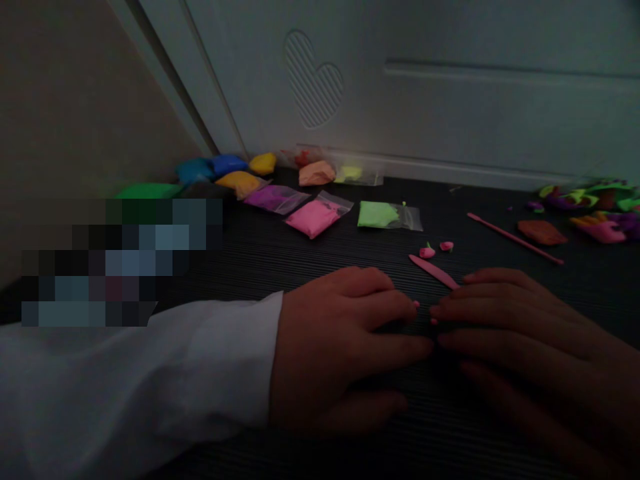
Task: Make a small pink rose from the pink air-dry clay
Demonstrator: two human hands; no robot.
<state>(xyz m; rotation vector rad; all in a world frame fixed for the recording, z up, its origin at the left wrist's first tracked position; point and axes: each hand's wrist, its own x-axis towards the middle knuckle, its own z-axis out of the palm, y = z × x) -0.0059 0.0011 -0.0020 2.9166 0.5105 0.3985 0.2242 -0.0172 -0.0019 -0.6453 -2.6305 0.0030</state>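
My left hand [345, 350], in a white sleeve, reaches over the dark ridged surface with its fingers stretched out and apart. A tiny pink clay ball [416, 304] sits at one of its fingertips. Facing it, my right hand [540, 333] lies low with fingers extended, and a second pink clay ball [434, 322] is by its fingertips. The fingertips of both hands nearly meet. A pink modelling knife [433, 271] lies just beyond, its near end close to the right fingers. Behind it are two small pink clay buds [427, 253] with green bits.
Beyond the hands lie a pink bag of clay [314, 217], a green bag [379, 215], a purple bag [270, 198] and several others. At right are a thin pink tool [515, 238], a reddish-brown clay lump [541, 232] and colourful clay pieces [605, 227]. A pale panel [450, 120] stands behind.
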